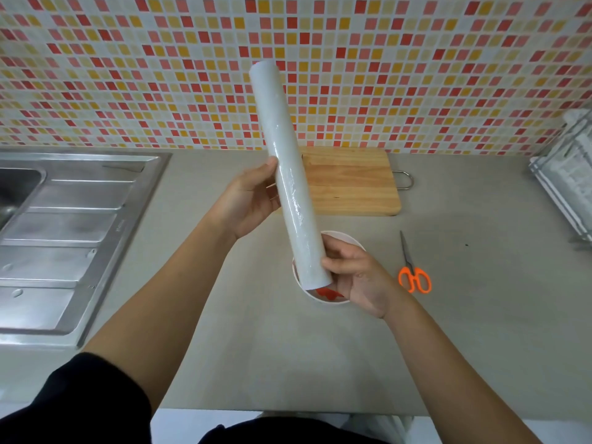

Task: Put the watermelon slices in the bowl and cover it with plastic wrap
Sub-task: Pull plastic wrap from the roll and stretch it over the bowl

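A long white roll of plastic wrap (285, 161) is held up over the counter, tilted with its far end toward the tiled wall. My left hand (250, 203) grips the roll at its middle from the left. My right hand (358, 274) holds its near end. Under that end stands a white bowl (347, 237), mostly hidden by the roll and my right hand. Red watermelon slices (328, 293) show inside the bowl at its near edge.
A wooden cutting board (352, 184) lies behind the bowl. Orange-handled scissors (413, 270) lie to the bowl's right. A steel sink with a ribbed drainboard (64, 238) fills the left. A wire rack (563, 181) stands at the right edge.
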Available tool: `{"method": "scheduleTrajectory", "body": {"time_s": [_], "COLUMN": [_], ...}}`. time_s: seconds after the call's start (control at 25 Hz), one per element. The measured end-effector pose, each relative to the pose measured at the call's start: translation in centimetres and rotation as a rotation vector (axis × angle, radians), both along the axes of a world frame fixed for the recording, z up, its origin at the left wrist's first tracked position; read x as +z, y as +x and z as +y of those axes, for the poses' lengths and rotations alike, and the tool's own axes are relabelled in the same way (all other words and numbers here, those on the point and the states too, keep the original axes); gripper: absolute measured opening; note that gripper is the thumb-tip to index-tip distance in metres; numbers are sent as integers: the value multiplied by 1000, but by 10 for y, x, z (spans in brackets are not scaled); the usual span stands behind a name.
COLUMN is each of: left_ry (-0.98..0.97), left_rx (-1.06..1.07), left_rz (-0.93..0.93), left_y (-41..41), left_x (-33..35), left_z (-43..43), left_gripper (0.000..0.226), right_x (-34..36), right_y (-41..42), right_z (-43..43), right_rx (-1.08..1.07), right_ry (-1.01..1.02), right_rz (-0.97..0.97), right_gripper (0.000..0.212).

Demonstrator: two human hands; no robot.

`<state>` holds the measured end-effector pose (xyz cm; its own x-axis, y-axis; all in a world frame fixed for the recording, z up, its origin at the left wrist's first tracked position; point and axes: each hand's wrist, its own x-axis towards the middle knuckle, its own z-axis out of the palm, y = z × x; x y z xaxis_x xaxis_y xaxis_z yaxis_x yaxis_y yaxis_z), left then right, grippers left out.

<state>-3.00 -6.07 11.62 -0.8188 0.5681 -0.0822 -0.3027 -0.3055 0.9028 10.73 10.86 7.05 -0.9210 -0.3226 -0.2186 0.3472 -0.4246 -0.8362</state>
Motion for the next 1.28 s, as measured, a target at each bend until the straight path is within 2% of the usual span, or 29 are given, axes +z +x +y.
{"method": "scheduleTrajectory", "body": {"time_s": [0.16,0.24,0.28,0.36,0.56,0.68,0.76,0.88,1.0,1.12,1.28], "left_ry": [-47,-39,-35,-36,-2,-95,-184,-140,-162,-209,-314], "left_rx": [73,142,176,236,326,380,432,435,374,369,409], "left_rz": [68,68,64,58,34,42,67,103,184,213,231], "left_y": [-2,-2,-1,2,11,16,19,20,18,18,21], "left_x": [1,0,0,-1,0,1,3,6,7,4,0], "left_z": [1,2,3,6,12,16,20,25,29,35,45], "left_gripper": [25,23,22,19,14,29,39,40,42,44,50], "right_x": [-6,-10,-12,-14,-9,-4,-5,-8,-9,-9,-10], "right_y": [3,7,9,10,9,10,11,13,14,12,11], "right_z": [-10,-13,-14,-16,-15,-13,-13,-14,-11,-15,-21], "right_rx": [-427,-628,-713,-865,-1029,-1021,-966,-844,-649,-447,-468], "right_ry": [506,785,887,969,796,765,727,610,541,444,145], "right_rz": [194,318,370,421,370,334,258,189,212,119,-87], "right_gripper": [35,37,38,34,12,13,11,13,16,21,25]}}
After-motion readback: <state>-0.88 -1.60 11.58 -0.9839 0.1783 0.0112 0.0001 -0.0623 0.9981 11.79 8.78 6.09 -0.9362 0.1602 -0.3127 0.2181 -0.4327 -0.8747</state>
